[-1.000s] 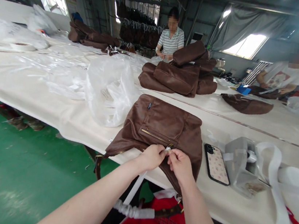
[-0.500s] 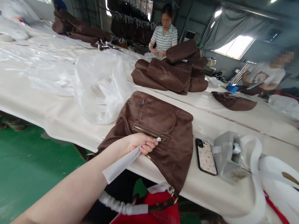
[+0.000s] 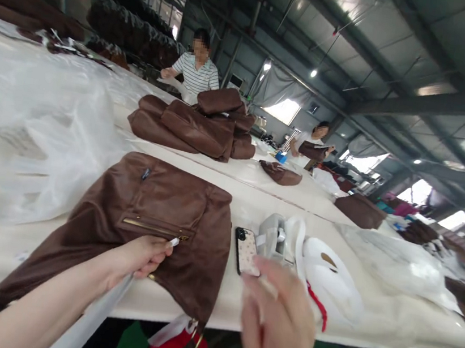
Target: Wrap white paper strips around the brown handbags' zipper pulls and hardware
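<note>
A brown leather bag [image 3: 193, 209] lies at the near edge of the table, with a brass zipper [image 3: 152, 226] across its front. My left hand [image 3: 146, 257] is closed by the zipper's right end, pinching a white strip [image 3: 96, 316] that trails down toward me; its tip shows by the zipper pull. My right hand [image 3: 280, 317], blurred, hovers right of the bag, in front of the phone [image 3: 247, 249] and tape dispenser [image 3: 274, 233]. Its fingers are partly spread and nothing shows in them.
White tape rolls [image 3: 332, 278] and a red strip [image 3: 317, 308] lie right of the dispenser. Clear plastic [image 3: 46, 155] covers the left. Brown bags [image 3: 195, 129] are stacked behind. Two people [image 3: 198, 72] stand across the table [image 3: 240, 183].
The view has swung right. My right hand has risen from the bottom edge to beside the phone. My left hand stays at the zipper with the strip.
</note>
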Available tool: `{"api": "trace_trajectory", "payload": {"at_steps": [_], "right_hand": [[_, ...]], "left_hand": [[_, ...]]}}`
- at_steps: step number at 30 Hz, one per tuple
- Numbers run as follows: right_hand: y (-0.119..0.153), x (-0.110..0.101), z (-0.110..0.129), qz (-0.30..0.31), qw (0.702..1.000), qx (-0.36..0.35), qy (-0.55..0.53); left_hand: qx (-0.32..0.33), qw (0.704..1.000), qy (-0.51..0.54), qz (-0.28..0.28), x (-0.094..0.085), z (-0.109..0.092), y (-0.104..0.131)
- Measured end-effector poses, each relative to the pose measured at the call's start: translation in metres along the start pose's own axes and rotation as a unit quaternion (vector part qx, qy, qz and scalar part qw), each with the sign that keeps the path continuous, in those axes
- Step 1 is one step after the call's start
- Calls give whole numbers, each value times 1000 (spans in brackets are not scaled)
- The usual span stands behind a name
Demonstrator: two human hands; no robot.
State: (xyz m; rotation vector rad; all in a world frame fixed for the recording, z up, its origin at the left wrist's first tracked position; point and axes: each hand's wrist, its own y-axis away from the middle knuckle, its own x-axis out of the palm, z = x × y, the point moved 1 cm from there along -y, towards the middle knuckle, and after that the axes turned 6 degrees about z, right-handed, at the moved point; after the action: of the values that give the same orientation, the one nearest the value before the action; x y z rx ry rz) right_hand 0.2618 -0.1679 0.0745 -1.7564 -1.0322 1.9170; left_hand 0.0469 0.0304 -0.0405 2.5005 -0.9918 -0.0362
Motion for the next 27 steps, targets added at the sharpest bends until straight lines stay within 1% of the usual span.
{"api": "trace_trajectory", "payload": {"at_steps": [1,2,3,4,5,6,7,8,9,11,14,17,21,24,27], "right_hand": [[-9,6,-32,15,997,70,9],[-12,12,-64,23,989,148,6],[-10,16,-95,25,972,232,-12],[-4,20,-124,33,943,326,-50],[5,24,-147,52,901,419,-103],[14,28,-165,65,882,451,-119],[23,31,-177,76,864,478,-141],[30,35,-184,85,850,494,-161],[37,39,-187,89,842,502,-179],[44,47,-186,80,824,516,-219],[45,53,-178,44,808,521,-272],[45,51,-172,2,798,519,-305],[55,42,-160,-55,800,514,-303],[69,43,-148,-50,792,530,-300],[81,52,-139,-30,773,548,-318]], "left_hand": [[32,996,-73,-44,5,1,1],[66,983,-146,-87,10,2,2],[99,964,-212,-124,14,2,4],[125,945,-263,-150,18,2,6],[142,928,-300,-168,20,2,8],[150,918,-322,-178,21,2,9],[148,911,-335,-187,21,3,10],[144,908,-343,-193,21,3,10],[141,905,-348,-197,20,3,10],[138,902,-354,-203,19,4,8],[139,900,-359,-203,19,5,7],[137,900,-360,-204,21,5,8],[128,902,-359,-202,22,3,10],[130,903,-358,-197,23,2,10],[132,902,-360,-196,21,4,9]]}}
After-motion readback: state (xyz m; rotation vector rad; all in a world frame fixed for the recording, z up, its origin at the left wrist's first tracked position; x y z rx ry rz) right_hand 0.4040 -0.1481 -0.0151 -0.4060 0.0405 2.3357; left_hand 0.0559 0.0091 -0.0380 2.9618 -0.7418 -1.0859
